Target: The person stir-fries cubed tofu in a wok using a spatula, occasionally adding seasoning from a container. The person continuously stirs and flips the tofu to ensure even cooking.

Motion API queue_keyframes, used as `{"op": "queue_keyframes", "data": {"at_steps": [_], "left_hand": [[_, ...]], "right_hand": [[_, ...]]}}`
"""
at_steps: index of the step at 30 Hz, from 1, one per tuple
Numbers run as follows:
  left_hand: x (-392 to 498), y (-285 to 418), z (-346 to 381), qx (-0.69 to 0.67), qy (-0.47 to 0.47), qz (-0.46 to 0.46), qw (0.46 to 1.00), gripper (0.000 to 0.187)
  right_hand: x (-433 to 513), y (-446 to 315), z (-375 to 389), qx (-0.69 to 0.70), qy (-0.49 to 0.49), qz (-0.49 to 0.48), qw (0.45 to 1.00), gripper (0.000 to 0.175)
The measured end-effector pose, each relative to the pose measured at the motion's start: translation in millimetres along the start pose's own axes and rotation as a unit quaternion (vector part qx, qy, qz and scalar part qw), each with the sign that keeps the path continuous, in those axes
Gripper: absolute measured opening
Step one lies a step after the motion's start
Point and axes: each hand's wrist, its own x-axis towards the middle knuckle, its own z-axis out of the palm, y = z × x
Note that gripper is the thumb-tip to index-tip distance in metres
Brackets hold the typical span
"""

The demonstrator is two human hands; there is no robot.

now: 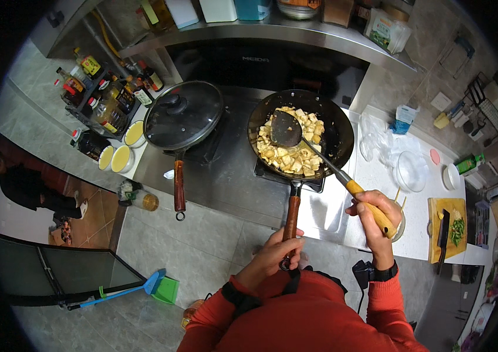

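My left hand point(277, 253) grips the brown wooden handle of a black wok point(339, 119), which sits over the right burner. Inside the wok lie many pale cubes, apparently tofu point(297, 165), browned in places. My right hand point(374, 218) is closed around the yellow wooden handle of a wok spatula point(287, 130). Its dark metal blade rests on top of the cubes, towards the wok's left side. To the left stands a second pan point(179, 185) with a wooden handle, covered by a glass lid point(187, 121); its contents are hidden.
Seasoning bottles point(108, 114) crowd a rack at left, beside bowls of something yellow point(122, 159). On the right counter are plastic bags point(374, 136), a clear bowl point(411, 171) and a cutting board point(436, 207) with a knife point(443, 235) and chopped greens point(456, 232). Another person point(24, 185) is at far left.
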Motion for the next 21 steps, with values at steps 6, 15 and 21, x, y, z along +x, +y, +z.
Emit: {"op": "queue_keyframes", "data": {"at_steps": [6,15,21], "left_hand": [[-0.7,2.2,2.5,0.006,0.011,-0.003,1.0,0.028],[-3.5,4.8,2.7,0.0,0.027,-0.005,1.0,0.029],[-4.5,6.7,2.4,0.012,0.017,-0.001,1.0,0.028]], "right_hand": [[-11.0,-2.1,6.9,-0.069,-0.072,-0.102,0.99,0.016],[-0.5,28.4,12.8,-0.225,-0.11,-0.146,0.957,0.019],[10.2,27.0,4.2,-0.176,0.032,-0.133,0.975,0.016]]}}
